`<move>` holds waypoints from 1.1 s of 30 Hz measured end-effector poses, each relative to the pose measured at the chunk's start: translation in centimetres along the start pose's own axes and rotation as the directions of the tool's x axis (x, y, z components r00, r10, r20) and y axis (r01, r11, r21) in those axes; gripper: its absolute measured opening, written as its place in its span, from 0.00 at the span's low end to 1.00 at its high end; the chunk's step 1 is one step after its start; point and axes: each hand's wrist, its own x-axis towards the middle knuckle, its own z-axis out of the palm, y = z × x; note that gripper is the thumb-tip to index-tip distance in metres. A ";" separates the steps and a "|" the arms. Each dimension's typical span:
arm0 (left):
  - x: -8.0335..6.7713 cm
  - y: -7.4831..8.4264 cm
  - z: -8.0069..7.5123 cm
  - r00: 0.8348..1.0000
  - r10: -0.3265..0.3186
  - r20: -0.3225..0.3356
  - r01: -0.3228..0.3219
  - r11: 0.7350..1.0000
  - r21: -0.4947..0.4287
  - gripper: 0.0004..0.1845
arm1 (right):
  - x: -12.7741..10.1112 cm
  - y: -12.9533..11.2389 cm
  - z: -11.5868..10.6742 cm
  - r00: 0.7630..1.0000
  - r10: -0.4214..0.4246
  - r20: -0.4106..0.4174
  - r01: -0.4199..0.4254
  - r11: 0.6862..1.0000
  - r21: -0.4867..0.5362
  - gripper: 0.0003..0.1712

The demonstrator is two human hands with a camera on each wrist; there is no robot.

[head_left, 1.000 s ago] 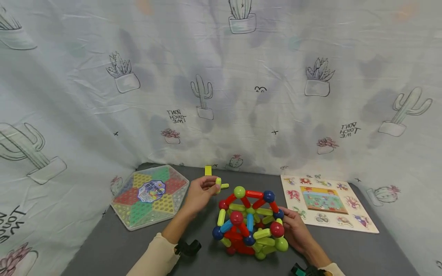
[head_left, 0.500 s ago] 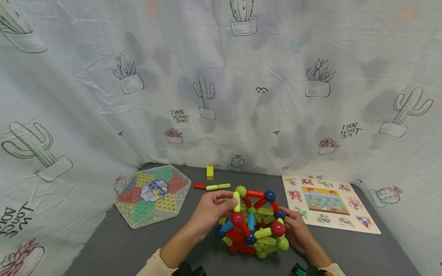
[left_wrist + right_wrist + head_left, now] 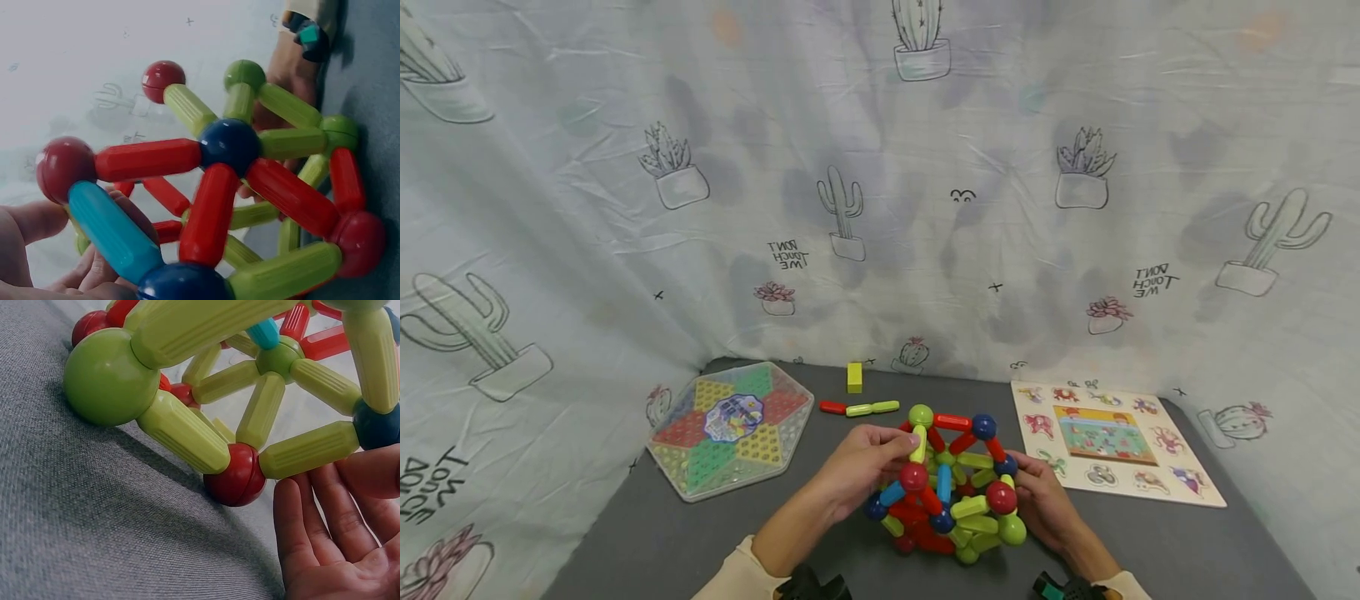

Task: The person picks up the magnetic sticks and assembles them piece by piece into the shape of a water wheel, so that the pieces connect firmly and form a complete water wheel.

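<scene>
A ball-and-rod magnetic structure (image 3: 945, 483) stands on the grey table, built of red, blue and green balls joined by red, yellow-green and light blue rods. My left hand (image 3: 867, 467) pinches a yellow-green magnetic rod (image 3: 918, 445) at the structure's upper left, between a green ball (image 3: 921, 416) and a red ball (image 3: 913, 477). On the opposite side my right hand (image 3: 1041, 497) holds the frame by a dark blue ball (image 3: 378, 425), thumb against it and fingers behind. In the left wrist view, a light blue rod (image 3: 112, 231) partly hides the left fingers.
Behind the left hand lie a red rod (image 3: 832, 407) and two yellow-green rods (image 3: 872, 408) in a row, with a yellow block (image 3: 854, 377) farther back. A hexagonal Chinese checkers set (image 3: 730, 429) lies left, a picture puzzle board (image 3: 1116, 442) right. A printed curtain (image 3: 880, 208) closes the back.
My left hand has brought the yellow-green rod from near the loose rods rightward and toward me to the structure's top, where it now leans between two balls. The right hand has stayed put.
</scene>
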 end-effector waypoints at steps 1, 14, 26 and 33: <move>0.0 0.0 0.0 1.000 -0.004 -0.001 0.004 1.000 0.002 0.25 | 0.0 0.0 0.0 1.000 -0.001 0.000 0.001 1.000 -0.001 0.29; 1.0 -0.9 -5.9 0.967 0.230 0.112 -0.229 0.973 -0.022 0.23 | -0.1 0.1 0.1 1.000 -0.003 -0.012 0.003 1.000 0.021 0.28; 6.3 -3.3 -11.1 0.910 0.413 -0.038 -0.414 0.910 -0.021 0.25 | -0.2 -0.2 0.0 1.000 0.002 0.000 -0.002 1.000 0.016 0.27; 10.8 -4.4 -9.7 0.892 0.432 -0.134 -0.388 0.884 0.261 0.19 | 0.0 0.1 -0.1 0.999 -0.007 0.037 0.006 0.999 0.042 0.27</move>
